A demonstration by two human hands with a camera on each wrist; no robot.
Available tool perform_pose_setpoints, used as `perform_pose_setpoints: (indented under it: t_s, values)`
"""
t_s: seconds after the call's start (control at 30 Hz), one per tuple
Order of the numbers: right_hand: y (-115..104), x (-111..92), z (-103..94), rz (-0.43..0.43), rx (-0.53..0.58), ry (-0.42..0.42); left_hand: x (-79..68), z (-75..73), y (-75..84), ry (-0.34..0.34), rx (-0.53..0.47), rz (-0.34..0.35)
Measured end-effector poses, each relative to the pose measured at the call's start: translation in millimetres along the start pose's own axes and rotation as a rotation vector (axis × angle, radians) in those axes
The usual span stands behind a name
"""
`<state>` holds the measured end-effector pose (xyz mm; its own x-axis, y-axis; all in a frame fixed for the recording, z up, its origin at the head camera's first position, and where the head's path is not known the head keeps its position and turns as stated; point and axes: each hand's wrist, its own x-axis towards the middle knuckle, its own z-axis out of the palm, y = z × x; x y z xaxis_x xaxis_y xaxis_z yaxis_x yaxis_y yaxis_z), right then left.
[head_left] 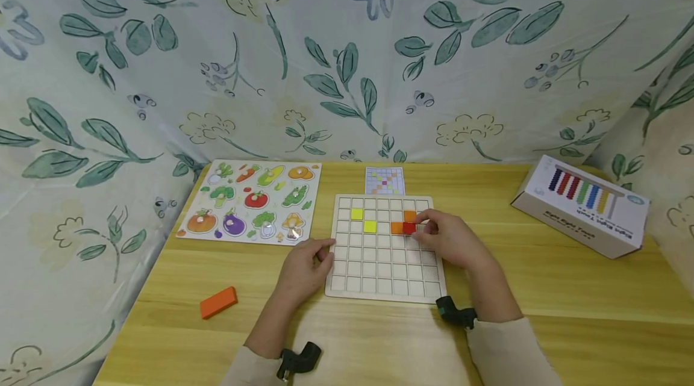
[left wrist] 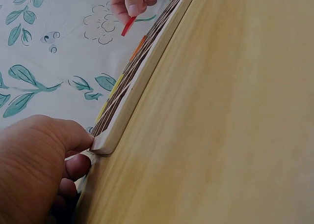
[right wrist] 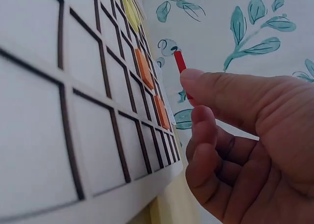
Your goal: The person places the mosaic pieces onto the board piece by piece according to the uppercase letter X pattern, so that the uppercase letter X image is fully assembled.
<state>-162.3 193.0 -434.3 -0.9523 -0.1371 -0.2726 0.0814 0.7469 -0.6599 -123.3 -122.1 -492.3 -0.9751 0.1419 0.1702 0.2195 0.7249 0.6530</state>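
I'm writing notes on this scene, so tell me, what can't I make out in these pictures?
- Head view: the pattern on the card and the fine print on the box are too small to read.
- Right wrist view: the red tile is partly hidden by the right hand; the left edge cuts off the board.
- Left wrist view: the left edge cuts off the left hand.

Right fingers (right wrist: 202, 128) pinch a red tile (right wrist: 179, 62) near a gridded board (right wrist: 91, 140) bearing two orange tiles (right wrist: 143, 69).
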Motion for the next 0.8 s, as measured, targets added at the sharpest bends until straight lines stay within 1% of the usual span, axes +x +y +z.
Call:
perform_pose_setpoints:
  t_s: [0.4,0.6,0.8]
  values:
    - [-15.4,5.2,29.2,-0.097,-0.026,-0.005,0.2,0.5,-1.2,-0.001,-0.008,0.004]
    - [-21.5,4.7,38.4,-0.087,-0.03,-0.03,0.4,1.5,-2.6,0.001,-0.005,0.006]
    - [-23.4,3.3,44.8,-0.111,-0.053,0.001,0.5,2.8,-4.9,0.011,0.004,0.013]
